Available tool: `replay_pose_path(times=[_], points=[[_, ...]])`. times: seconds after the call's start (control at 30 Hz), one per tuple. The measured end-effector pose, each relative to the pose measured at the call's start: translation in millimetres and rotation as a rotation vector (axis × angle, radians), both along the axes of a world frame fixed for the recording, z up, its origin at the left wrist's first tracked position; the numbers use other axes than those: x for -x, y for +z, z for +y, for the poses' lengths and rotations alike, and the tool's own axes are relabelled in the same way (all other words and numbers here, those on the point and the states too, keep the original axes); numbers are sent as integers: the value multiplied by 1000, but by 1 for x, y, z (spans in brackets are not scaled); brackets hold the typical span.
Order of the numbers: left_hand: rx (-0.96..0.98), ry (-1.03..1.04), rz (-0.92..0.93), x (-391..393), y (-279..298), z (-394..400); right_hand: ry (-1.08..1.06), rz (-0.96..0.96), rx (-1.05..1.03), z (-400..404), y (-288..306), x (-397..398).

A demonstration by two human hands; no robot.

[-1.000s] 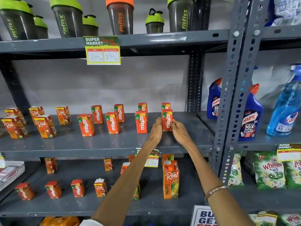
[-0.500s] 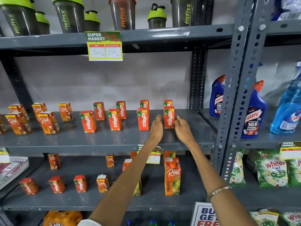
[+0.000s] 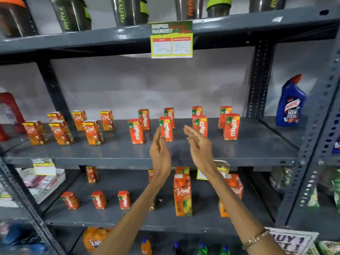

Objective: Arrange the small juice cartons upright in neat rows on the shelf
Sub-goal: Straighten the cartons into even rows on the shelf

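Several small orange juice cartons stand upright in two rows on the grey middle shelf (image 3: 184,151). The front row holds a carton (image 3: 136,131), a second carton (image 3: 166,128), a third carton (image 3: 200,126) and the rightmost carton (image 3: 231,127). Darker "Real" cartons (image 3: 93,132) stand at the left. My left hand (image 3: 159,153) and my right hand (image 3: 199,146) hover in front of the shelf, fingers apart, holding nothing. The left fingertips overlap the second carton's lower edge; whether they touch it I cannot tell.
A blue cleaner bottle (image 3: 290,102) stands on the right bay. The lower shelf holds small cartons (image 3: 98,199) and a tall pineapple carton (image 3: 183,195). Shaker bottles (image 3: 71,13) line the top shelf above a price tag (image 3: 172,39). A white basket (image 3: 46,183) sits lower left.
Both hands let go of the rightmost front carton and drew back and left, opening. The view shifted left and closer to the shelf.
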State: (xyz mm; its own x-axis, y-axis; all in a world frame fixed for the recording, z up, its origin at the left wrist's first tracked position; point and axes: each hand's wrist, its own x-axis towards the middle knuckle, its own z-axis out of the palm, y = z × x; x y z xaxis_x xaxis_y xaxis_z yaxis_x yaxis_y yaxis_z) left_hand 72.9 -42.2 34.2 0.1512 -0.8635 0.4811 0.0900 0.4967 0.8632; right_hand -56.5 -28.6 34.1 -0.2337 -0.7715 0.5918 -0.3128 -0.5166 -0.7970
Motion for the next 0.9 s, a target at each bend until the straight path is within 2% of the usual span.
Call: replay_pose_path(times=[0.07, 0.17, 0.3, 0.57, 0.63, 0.9], points=[[-44, -14, -55, -23, 1, -19, 23, 30, -104, -17, 3, -26], [-178, -83, -161, -44, 7, -48, -58, 66, -245, -42, 7, -51], [-325, -243, -333, -42, 22, -72, -139, 71, -422, -68, 12, -49], [-240, -323, -432, -39, 11, -76, 0, 135, -435, -65, 3, -47], [-195, -343, -413, -57, 13, -84, -35, 190, -416, -61, 11, -68], [-171, -328, -437, -55, 16, -83, -67, 210, -410, -61, 13, -68]])
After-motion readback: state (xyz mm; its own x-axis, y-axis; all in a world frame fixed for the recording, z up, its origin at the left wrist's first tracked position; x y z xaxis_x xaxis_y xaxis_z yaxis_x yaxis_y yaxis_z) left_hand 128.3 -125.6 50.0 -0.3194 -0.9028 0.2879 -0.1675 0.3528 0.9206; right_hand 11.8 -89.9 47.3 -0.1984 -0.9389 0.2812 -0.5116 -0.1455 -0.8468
